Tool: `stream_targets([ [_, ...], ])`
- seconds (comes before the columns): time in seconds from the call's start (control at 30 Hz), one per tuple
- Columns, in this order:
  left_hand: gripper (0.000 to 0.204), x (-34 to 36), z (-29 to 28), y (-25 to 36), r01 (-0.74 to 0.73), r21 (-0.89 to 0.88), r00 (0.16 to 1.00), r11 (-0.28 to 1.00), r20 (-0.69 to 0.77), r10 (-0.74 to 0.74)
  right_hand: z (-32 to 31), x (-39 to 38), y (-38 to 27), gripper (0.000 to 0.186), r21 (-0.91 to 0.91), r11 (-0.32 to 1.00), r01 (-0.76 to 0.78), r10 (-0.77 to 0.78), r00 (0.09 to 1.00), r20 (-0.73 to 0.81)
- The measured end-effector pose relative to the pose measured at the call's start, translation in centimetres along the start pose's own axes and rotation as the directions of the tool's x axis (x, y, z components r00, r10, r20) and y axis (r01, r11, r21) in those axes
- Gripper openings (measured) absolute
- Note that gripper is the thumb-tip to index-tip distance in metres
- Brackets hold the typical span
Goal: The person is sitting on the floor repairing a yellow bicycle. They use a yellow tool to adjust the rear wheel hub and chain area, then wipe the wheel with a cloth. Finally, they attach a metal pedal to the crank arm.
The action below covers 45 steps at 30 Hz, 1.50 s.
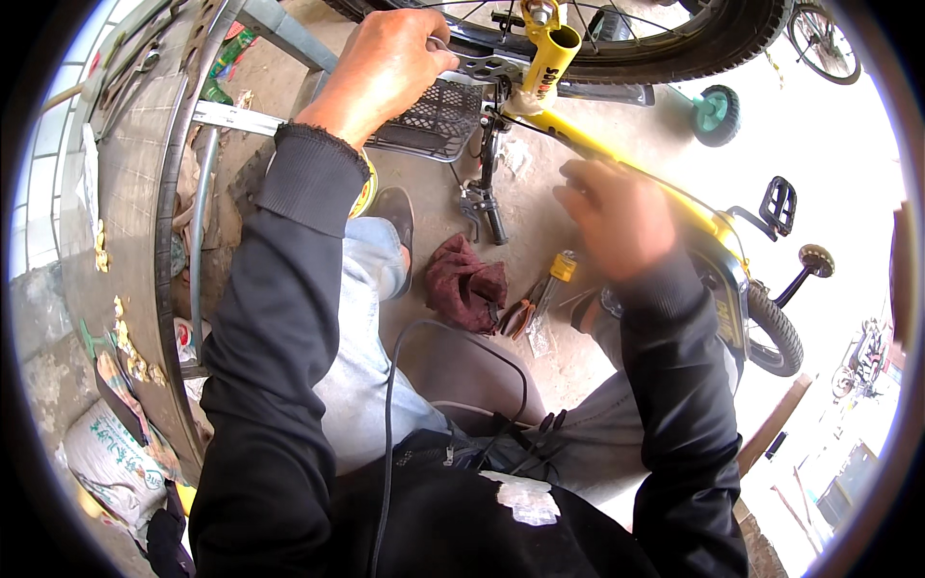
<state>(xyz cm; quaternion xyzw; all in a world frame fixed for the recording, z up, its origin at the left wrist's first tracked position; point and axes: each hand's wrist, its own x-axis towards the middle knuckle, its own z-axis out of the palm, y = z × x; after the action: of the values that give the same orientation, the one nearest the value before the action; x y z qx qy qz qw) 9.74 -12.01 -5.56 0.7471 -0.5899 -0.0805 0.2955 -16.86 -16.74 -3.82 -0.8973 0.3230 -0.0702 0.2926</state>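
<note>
My left hand is closed at the top, its thumb and fingers pinched on the end of a flat metal wrench with cut-outs. The wrench reaches toward the head tube of a yellow bicycle. My right hand is smeared by motion over the yellow frame tube, its fingers partly curled; whether it holds anything cannot be made out. Between the hands, a black handlebar with a brake lever hangs down below the frame. A black mesh basket lies beside my left wrist.
On the ground lie a maroon cloth, pliers and a yellow-handled tool. The bicycle's front wheel spans the top; a teal training wheel and a pedal stand right. A worn wooden table borders the left.
</note>
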Motion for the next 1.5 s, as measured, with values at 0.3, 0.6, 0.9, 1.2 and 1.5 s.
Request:
stream_targets([
  [0.3, 0.029, 0.2, 0.1, 0.0, 0.021, 0.100, 0.993, 0.995, -0.116, -0.009, 0.4, 0.0, 0.0, 0.025, -0.019, 1.000, 0.009, -0.008, 1.000, 0.026],
  [0.6, 0.025, -0.2, -0.4, 2.3, -0.017, 0.223, 0.970, 0.975, -0.233, 0.070, 1.3, -0.2, 0.0, 0.027, -0.075, 0.997, 0.001, 0.005, 0.996, 0.083],
  [0.9, 0.026, -0.8, 0.8, 2.6, 0.025, 0.156, 0.940, 0.988, -0.340, 0.030, 1.6, -0.2, 0.0, 0.026, -0.048, 0.998, 0.033, -0.029, 0.996, 0.090],
  [1.2, 0.043, -1.6, 1.8, 0.3, 0.175, 0.232, 0.951, 0.957, -0.290, -0.104, 1.7, -0.2, -0.2, 0.026, -0.053, 0.998, 0.027, -0.021, 0.995, 0.096],
  [1.5, 0.043, -2.1, 2.4, -0.6, 0.193, 0.170, 0.947, 0.966, -0.292, -0.138, 1.8, -0.2, -0.1, 0.028, -0.051, 0.999, 0.014, -0.008, 0.992, 0.122],
])
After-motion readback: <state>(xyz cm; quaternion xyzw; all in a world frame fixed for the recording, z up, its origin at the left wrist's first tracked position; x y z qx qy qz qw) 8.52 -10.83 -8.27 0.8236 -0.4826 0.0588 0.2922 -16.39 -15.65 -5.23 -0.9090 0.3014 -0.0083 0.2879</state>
